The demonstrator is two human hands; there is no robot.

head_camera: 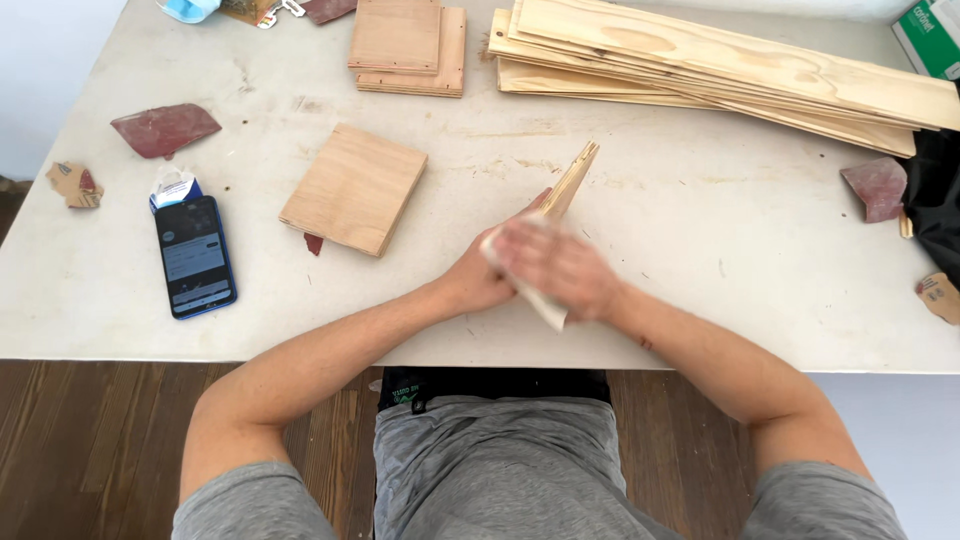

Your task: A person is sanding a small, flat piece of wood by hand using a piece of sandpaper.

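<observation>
Centrally, near the front edge of the white table (700, 250), both hands meet on one thin wood piece (570, 180) held on edge, its far end pointing up and away and its near end poking out below the hands. The left hand (480, 280) wraps the piece from the left, fingers curled around it. The right hand (555, 265) lies over the piece and is blurred; it seems to press something pale against the wood, but how its fingers are set cannot be told. Just left of the hands lies one square plywood block (355, 188), flat on the table, with a small red scrap (314, 243) peeking from under its near corner. At the far edge sits a stack of two squares (410, 45), one on top of the other. Right of that stack runs a pile of long pale boards (720, 70), several deep; the exact count cannot be made out. Two larger red sandpaper pieces show: one (165, 130) at the left, one (876, 187) at the right, well apart. One phone (195, 257) lies face up at the left, with a small blue-and-white packet (173, 188) touching its top end. Two brownish scraps (75, 185) sit at opposite table edges, the other (938, 295) at far right.
</observation>
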